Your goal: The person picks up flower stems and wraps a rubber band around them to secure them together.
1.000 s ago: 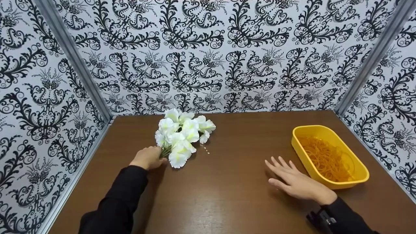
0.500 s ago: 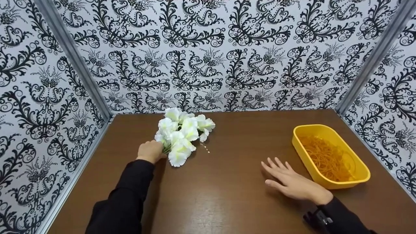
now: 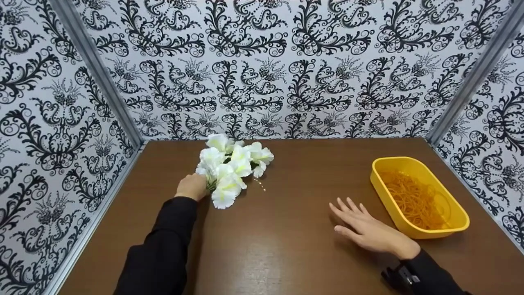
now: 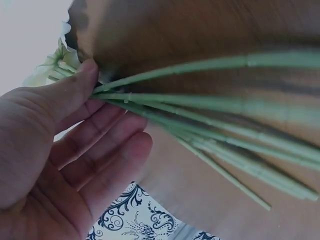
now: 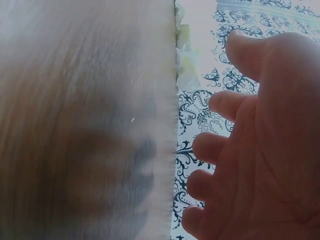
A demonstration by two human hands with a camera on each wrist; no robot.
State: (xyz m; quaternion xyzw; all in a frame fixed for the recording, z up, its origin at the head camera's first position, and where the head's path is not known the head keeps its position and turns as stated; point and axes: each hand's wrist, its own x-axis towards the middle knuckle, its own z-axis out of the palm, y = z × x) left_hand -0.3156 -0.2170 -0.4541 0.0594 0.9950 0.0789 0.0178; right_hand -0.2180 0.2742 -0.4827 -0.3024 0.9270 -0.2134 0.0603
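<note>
Over there, the left hand (image 3: 191, 186) pinches the green stems (image 4: 200, 107) of a bunch of white flowers (image 3: 229, 172) between thumb and fingers — blossoms toward the back, left of the middle of the counter (image 3: 266, 246). The right hand (image 3: 370, 231) hovers palm down, fingers spread and holding nothing — just beside a yellow tub (image 3: 382, 196) of orange strands (image 3: 413, 200).
</note>
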